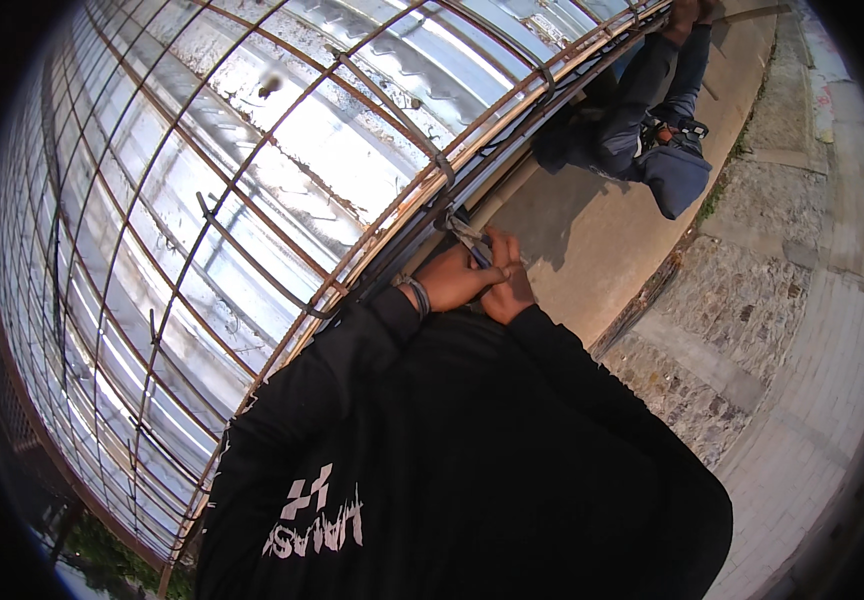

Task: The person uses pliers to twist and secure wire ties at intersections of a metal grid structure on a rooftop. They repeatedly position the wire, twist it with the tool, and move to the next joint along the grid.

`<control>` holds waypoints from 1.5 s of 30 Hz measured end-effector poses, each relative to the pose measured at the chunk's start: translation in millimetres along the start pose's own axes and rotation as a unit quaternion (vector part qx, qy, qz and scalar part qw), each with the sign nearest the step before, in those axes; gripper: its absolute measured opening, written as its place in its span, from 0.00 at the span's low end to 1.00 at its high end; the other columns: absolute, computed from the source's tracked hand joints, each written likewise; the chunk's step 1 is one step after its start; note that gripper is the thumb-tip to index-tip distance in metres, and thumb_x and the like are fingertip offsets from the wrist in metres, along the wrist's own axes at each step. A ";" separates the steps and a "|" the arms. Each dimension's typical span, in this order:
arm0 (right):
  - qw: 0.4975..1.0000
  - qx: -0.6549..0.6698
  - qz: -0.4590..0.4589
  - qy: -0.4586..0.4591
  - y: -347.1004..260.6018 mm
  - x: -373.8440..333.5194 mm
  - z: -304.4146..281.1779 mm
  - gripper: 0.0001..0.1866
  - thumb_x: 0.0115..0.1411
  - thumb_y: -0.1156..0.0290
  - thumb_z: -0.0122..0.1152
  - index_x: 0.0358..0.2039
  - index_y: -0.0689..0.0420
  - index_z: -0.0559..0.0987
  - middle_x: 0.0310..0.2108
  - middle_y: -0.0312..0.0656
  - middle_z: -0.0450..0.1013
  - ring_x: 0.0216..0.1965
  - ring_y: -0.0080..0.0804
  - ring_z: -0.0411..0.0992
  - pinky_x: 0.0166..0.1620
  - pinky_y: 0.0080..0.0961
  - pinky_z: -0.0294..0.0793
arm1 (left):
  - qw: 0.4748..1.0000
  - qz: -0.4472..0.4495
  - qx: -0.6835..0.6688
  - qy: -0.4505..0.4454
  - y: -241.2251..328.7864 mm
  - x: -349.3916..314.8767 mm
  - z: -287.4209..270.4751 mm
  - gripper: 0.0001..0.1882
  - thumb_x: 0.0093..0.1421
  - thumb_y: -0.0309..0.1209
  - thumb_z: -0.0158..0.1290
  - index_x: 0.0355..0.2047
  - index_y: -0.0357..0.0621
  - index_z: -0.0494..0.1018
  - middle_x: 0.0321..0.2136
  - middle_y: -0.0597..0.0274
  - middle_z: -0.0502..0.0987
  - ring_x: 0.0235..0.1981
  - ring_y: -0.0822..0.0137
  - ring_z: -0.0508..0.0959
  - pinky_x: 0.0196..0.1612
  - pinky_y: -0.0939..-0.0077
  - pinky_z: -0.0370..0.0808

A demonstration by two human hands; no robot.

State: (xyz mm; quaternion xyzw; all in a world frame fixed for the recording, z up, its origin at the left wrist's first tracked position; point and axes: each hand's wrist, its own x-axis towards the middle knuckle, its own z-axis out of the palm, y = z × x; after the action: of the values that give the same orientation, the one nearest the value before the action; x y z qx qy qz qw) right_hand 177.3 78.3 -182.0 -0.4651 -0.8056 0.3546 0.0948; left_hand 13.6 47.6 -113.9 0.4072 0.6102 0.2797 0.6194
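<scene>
My left hand (pixel 449 279) and my right hand (pixel 508 291) meet close together at the edge of the deck, in front of my black sleeves. Both are closed around a grey metal tool that looks like pliers (pixel 469 238), its head pointing up toward the edge bars. Fingers hide most of its handles. Just beyond the tool, several long steel bars (pixel 485 165) run along the edge, with bent stirrups (pixel 445 172) looped round them. Any wire at the tool's jaws is too small to make out. A dark band circles my left wrist.
Left of me, a rusty bar mesh (pixel 235 180) lies over shiny corrugated metal decking (pixel 327 165). A co-worker (pixel 642 150) in dark clothes and a cap is at the same edge, upper right. Below the edge are a tan ledge (pixel 592 240) and a stone-and-concrete strip (pixel 712 330).
</scene>
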 end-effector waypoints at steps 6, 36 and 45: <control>0.995 0.005 0.050 -0.090 2.8 12.0 -20.8 0.15 0.53 0.70 0.60 0.42 0.56 0.75 0.27 0.41 0.74 0.37 0.42 0.76 0.41 0.37 0.73 | 0.987 -0.104 -0.096 -0.079 -18.2 9.2 -5.0 0.26 0.55 0.54 0.57 0.35 0.40 0.72 0.27 0.60 0.73 0.26 0.68 0.73 0.25 0.75 0.68; 0.441 0.660 0.336 -0.507 20.7 28.2 -80.4 0.23 0.39 0.74 0.55 0.41 0.59 0.70 0.29 0.37 0.64 0.25 0.23 0.61 0.26 0.18 0.56 | 0.707 -0.078 -0.699 0.067 -19.1 55.7 24.5 0.10 0.66 0.38 0.50 0.31 0.47 0.67 0.25 0.65 0.70 0.29 0.68 0.72 0.43 0.64 0.75; 0.882 0.207 0.213 -0.365 -1.7 37.4 -117.2 0.27 0.55 0.65 0.65 0.51 0.64 0.70 0.42 0.49 0.75 0.40 0.33 0.74 0.37 0.31 0.73 | 0.666 -0.110 -0.728 0.121 -18.9 73.6 43.0 0.13 0.67 0.33 0.44 0.24 0.50 0.59 0.13 0.70 0.56 0.18 0.69 0.63 0.42 0.61 0.76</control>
State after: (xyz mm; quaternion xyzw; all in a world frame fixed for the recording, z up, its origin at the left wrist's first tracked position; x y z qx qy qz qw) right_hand 212.1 164.9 -101.9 -0.4332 -0.5726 0.6697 -0.1899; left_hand 60.3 93.0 -172.1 -0.2803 0.3222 0.6115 0.6661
